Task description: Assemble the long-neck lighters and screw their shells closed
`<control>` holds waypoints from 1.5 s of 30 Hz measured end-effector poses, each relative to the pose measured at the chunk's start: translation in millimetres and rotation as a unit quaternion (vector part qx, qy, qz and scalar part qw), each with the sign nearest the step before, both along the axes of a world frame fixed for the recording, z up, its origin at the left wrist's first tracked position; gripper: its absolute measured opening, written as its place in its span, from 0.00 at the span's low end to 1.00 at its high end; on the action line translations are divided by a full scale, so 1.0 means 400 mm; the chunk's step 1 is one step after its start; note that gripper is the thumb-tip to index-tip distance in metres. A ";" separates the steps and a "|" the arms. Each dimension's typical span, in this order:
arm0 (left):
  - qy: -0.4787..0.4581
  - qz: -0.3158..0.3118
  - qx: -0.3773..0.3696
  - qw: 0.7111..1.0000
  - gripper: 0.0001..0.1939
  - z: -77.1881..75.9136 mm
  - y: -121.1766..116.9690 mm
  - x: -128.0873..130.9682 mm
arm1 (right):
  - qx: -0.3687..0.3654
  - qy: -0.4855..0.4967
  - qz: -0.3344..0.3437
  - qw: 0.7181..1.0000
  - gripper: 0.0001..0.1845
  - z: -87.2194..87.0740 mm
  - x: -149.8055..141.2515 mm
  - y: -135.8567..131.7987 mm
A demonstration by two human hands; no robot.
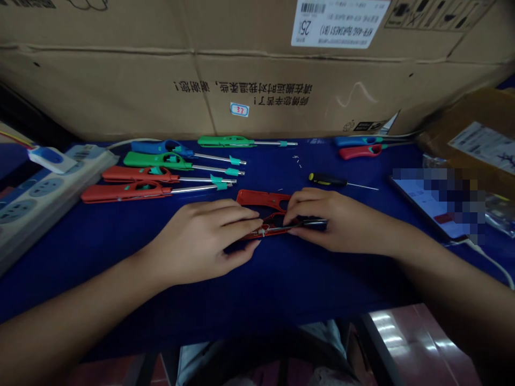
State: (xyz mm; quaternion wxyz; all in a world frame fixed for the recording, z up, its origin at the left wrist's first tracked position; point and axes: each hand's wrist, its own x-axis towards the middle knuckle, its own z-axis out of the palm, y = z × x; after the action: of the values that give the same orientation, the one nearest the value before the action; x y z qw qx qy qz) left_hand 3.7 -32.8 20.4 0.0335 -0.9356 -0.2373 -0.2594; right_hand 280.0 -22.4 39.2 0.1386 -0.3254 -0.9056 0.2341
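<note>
An opened red lighter half [277, 230], with its inner parts showing, lies between my hands at the middle of the blue table. My left hand [213, 236] grips its left end with the fingers bent around it. On its right part, my right hand [317, 217] pinches at the inner parts; a dark, shiny rod [314, 223] shows under those fingers. The other red shell half [261, 198] rests just beyond, partly covered by my right fingers. A black and yellow screwdriver [328, 179] and a few tiny screws [298, 160] lie farther back.
Several long-necked lighters, including a red one [124, 192] and a green one [225, 141], lie at the back left. A power strip [44, 187] stands at the left edge. To the right are a phone [430, 206] and a cable. A large cardboard box [140, 107] walls off the back.
</note>
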 end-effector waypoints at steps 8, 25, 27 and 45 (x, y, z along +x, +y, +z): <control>0.003 -0.018 -0.049 0.999 0.10 -0.034 -0.006 0.031 | -0.005 -0.039 -0.052 0.998 0.04 -0.022 -0.015 -0.009; 0.006 -0.016 -0.117 0.993 0.12 -0.033 -0.009 0.034 | -0.044 -0.028 -0.055 0.997 0.03 -0.018 -0.024 -0.021; 0.008 -0.016 -0.117 0.993 0.12 -0.033 -0.009 0.034 | -0.049 -0.021 -0.050 0.997 0.04 -0.015 -0.023 -0.020; 0.031 -0.018 -0.115 0.993 0.12 -0.027 -0.011 0.037 | -0.051 -0.024 -0.014 0.998 0.08 0.001 -0.015 -0.019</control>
State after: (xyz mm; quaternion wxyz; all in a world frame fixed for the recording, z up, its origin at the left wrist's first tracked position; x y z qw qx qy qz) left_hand 18.6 -37.1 9.8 -0.0718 -0.9451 -0.2472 -0.2015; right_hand 273.9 -30.0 39.7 0.1032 -0.3506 -0.8909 0.2698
